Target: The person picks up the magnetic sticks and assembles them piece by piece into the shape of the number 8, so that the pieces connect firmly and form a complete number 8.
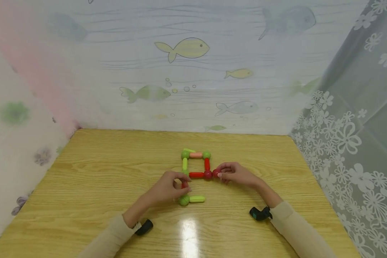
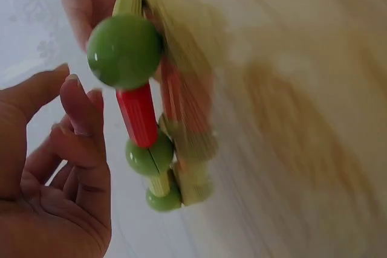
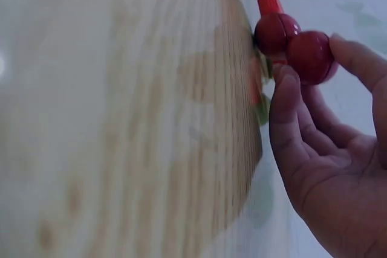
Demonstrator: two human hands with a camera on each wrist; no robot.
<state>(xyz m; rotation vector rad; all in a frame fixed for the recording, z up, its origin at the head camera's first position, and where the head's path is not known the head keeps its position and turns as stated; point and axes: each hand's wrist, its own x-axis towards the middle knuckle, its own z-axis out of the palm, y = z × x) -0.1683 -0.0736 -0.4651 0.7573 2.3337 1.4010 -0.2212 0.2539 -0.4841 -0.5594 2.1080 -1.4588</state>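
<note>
On the table a square of rods and balls (image 1: 196, 155) has green balls at its two far corners and a dark red ball (image 1: 208, 174) at its near right corner. From its near left corner a red rod (image 2: 138, 116) runs toward me to a green ball (image 2: 125, 52), which bears a yellow-green rod (image 1: 197, 199) pointing right. My left hand (image 1: 171, 185) is beside that red rod, fingers loosely bent and apart from it in the left wrist view. My right hand (image 1: 237, 174) pinches a second dark red ball (image 3: 311, 57) between thumb and fingers, against the corner ball.
Another yellow-green rod (image 1: 189, 150) sticks out behind the far left green ball. A patterned fish curtain (image 1: 193, 89) hangs along the table's far edge, with a flowered lace cloth (image 1: 351, 139) to the right. Black wrist cameras (image 1: 144, 227) sit at both sleeves.
</note>
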